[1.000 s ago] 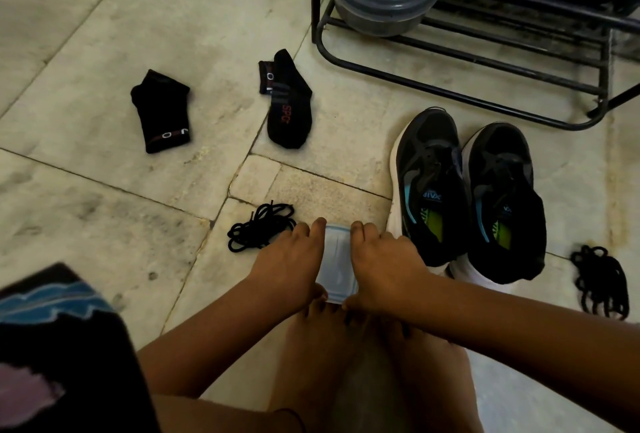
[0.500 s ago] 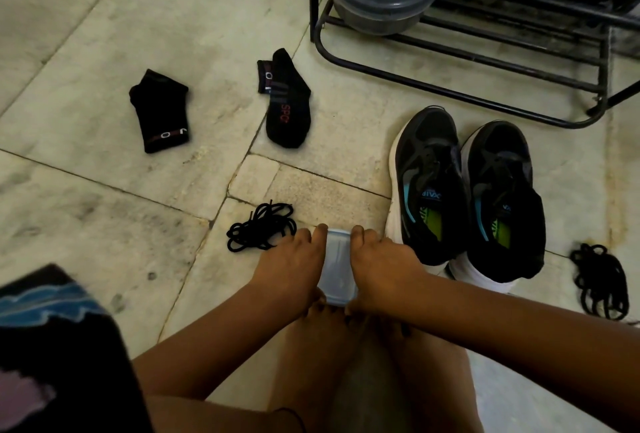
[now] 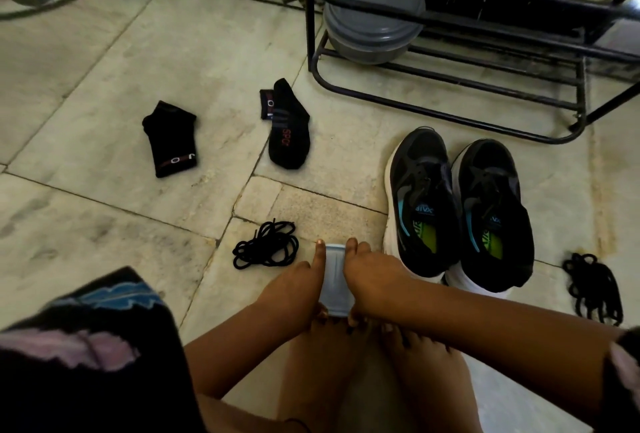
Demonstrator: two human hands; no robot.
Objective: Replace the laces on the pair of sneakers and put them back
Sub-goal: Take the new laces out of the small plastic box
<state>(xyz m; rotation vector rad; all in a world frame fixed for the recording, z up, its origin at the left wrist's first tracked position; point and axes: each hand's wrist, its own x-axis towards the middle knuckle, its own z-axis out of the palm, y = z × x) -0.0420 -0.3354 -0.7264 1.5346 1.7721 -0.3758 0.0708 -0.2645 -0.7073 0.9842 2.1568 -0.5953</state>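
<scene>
Floor: pale, worn stone tiles [image 3: 104, 61] seen from the head camera; a black tubular metal shoe rack [image 3: 485, 61] stands at 1 o'clock with a grey lidded plastic container [image 3: 374, 20] on its lowest rung.
Sneakers: a pair of black mesh sneakers with white soles [image 3: 457, 210] sits side by side at 3 o'clock of the hands, toes toward the rack; whether any lace runs through the eyelets I cannot tell.
Laces: one loose black lace bundle [image 3: 266, 248] lies at 9 o'clock, just beside the left hand; another black bundle [image 3: 593, 288] lies at 3 o'clock, well apart, past the sneakers.
Hands: left hand [image 3: 298, 288] and right hand [image 3: 372, 275] both grip a small pale-blue flat packet [image 3: 335, 280] between them, fingers along its edges.
Progress: by my judgement the threading of new laces and the return to the rack are not yet done.
Other: two black ankle socks [image 3: 173, 139] [image 3: 287, 126] lie at 11 o'clock.
</scene>
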